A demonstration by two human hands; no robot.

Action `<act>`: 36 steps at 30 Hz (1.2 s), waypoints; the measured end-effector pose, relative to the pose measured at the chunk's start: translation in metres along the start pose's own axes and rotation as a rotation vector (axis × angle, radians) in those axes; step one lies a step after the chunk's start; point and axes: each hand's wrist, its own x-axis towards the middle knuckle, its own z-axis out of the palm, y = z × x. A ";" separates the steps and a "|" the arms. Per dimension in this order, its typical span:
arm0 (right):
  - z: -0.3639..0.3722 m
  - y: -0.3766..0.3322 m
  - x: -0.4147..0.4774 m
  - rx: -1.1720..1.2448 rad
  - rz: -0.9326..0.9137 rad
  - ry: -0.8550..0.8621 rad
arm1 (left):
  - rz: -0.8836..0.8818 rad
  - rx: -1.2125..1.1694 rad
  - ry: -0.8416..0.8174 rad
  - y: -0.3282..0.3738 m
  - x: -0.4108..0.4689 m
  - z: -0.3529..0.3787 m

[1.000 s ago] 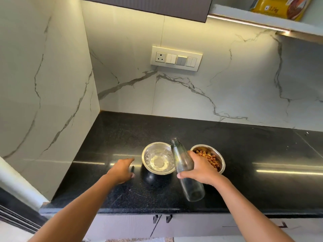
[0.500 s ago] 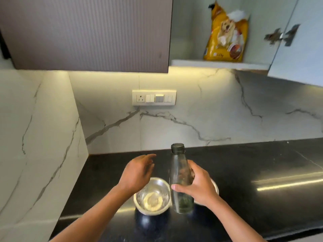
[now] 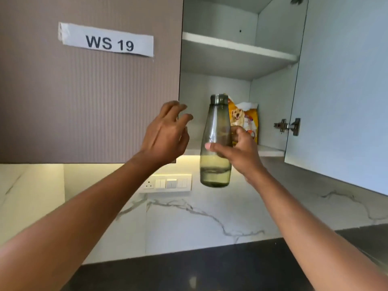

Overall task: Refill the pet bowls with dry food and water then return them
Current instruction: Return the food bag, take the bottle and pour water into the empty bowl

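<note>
My right hand grips a smoky clear glass bottle around its middle and holds it upright in front of the open wall cabinet. The bottle looks nearly empty and its cap is on. My left hand is raised just left of the bottle, fingers spread and curled, holding nothing. Behind the bottle, a yellow dog food bag stands on the cabinet's lower shelf. The two bowls are out of view below.
The cabinet door hangs open at the right, with its hinge showing. A closed brown door labelled WS 19 is at the left. A switch plate sits on the marble wall above the black counter.
The view has tilted up from the counter to the cabinet. Both hands have risen, the right one lifting the bottle to shelf height. The bowls have dropped out of sight.
</note>
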 end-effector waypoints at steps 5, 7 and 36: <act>-0.001 -0.020 0.076 0.010 -0.019 0.020 | -0.111 0.119 0.005 -0.014 0.042 0.023; 0.002 -0.020 0.101 0.000 -0.028 0.029 | -0.162 0.135 0.005 -0.019 0.048 0.034; 0.102 0.096 0.247 -0.260 0.042 -0.072 | -0.065 0.366 0.089 -0.054 0.029 0.087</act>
